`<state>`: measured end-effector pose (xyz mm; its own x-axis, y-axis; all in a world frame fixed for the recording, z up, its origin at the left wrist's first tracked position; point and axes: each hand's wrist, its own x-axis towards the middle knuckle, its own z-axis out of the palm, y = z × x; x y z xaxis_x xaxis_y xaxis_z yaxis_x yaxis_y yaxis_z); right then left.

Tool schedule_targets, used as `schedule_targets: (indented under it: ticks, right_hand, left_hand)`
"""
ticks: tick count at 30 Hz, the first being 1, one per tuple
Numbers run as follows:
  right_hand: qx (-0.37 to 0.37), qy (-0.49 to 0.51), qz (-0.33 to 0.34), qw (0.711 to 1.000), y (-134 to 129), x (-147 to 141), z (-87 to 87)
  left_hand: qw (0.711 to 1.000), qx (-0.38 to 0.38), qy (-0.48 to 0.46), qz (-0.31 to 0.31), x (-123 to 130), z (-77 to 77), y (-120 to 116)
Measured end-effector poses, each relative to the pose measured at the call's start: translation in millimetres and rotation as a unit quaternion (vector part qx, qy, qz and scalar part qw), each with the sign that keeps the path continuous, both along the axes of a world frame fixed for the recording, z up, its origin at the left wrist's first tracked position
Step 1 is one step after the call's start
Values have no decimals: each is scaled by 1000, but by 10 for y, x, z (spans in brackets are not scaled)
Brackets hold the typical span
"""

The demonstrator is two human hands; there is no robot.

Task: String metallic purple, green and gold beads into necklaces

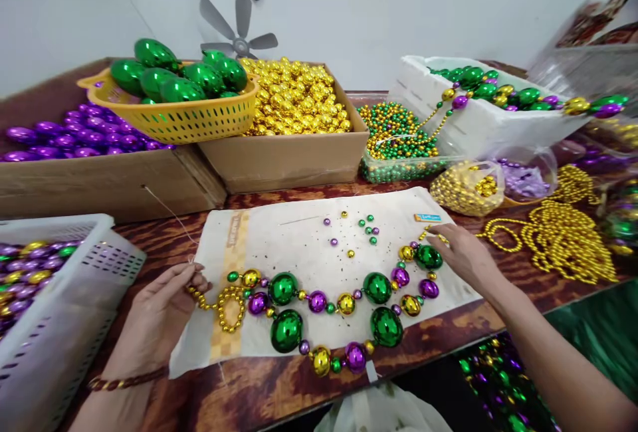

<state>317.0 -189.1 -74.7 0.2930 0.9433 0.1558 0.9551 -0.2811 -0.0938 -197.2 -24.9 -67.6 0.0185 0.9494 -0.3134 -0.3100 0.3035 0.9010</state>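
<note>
A bead necklace [345, 304] of green, purple and gold balls lies in two curved rows on a white cloth [309, 219]. At its left end, my left hand [167, 299] is closed in a pinch on a gold bead chain [232, 309], which loops on the cloth. A thin white thread [169, 209] runs from the cardboard box down to those fingertips. My right hand [461, 252] is at the necklace's other end, beside a big green ball [428, 256], its fingers bent onto a short run of gold beads [426, 232]. Its fingertips are partly hidden.
Several loose small beads [369, 222] and a thin needle-like rod [298, 220] lie on the cloth. Behind stand a box of gold balls [284, 163], a yellow basket [199, 119] and a tub of small beads [399, 169]. A white crate [74, 312] flanks the left; gold chains [563, 239] pile rightward.
</note>
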Motion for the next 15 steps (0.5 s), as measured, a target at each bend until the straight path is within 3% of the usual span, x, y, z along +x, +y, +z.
schedule_targets:
  ticks: [6,9,10,13,15]
  right_hand:
    - [7,68,92,993,483,-423,171]
    - [19,204,152,967,692,-887,218]
    - [15,277,185,943,769,-1103,248]
    - [-31,464,296,835,1009,-1857,376]
    - [-35,552,331,765,1190,-2346,427]
  left_hand:
    - [1000,6,-18,-9,-29,93,-109]
    - [999,19,-33,-39,22,149,-174]
    - [998,23,-33,-49,43,161,-177]
    - [997,50,-16,-64,95,186,-162]
    - [995,69,1,-71,122,203,-167]
